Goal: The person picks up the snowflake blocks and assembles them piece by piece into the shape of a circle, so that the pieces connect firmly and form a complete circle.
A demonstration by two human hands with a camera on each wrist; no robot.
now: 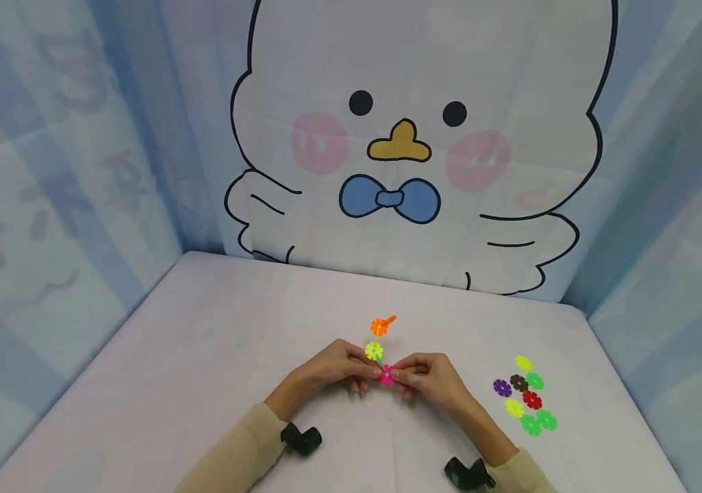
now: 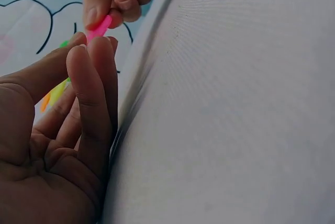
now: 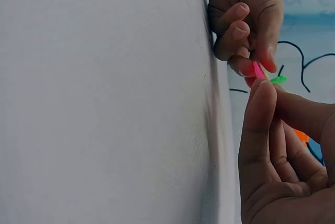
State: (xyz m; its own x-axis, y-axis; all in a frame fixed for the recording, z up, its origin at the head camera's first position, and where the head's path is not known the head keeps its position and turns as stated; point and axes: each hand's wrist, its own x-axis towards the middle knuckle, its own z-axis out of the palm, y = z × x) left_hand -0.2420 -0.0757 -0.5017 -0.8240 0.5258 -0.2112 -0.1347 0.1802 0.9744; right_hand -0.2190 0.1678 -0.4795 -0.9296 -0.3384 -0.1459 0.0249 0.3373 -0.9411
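Observation:
Near the middle of the table, a pink notched plastic disc (image 1: 387, 375) is pinched between thumb and fingertips of both hands, the left hand (image 1: 343, 364) on one side and the right hand (image 1: 431, 378) on the other. From it a linked chain stretches away: a green disc seen edge-on (image 1: 379, 361), a yellow disc (image 1: 374, 351), an orange disc (image 1: 379, 326) and another orange disc edge-on (image 1: 390, 320). In the right wrist view, fingers cover most of the pink disc (image 3: 258, 70), and the green disc (image 3: 279, 79) sticks out beside it.
Several loose notched discs lie at the right of the white-covered table (image 1: 215, 329), among them a purple disc (image 1: 502, 388), a brown disc (image 1: 519, 383) and a red disc (image 1: 532, 400). Behind the table hangs a curtain with a cartoon bird (image 1: 412, 61).

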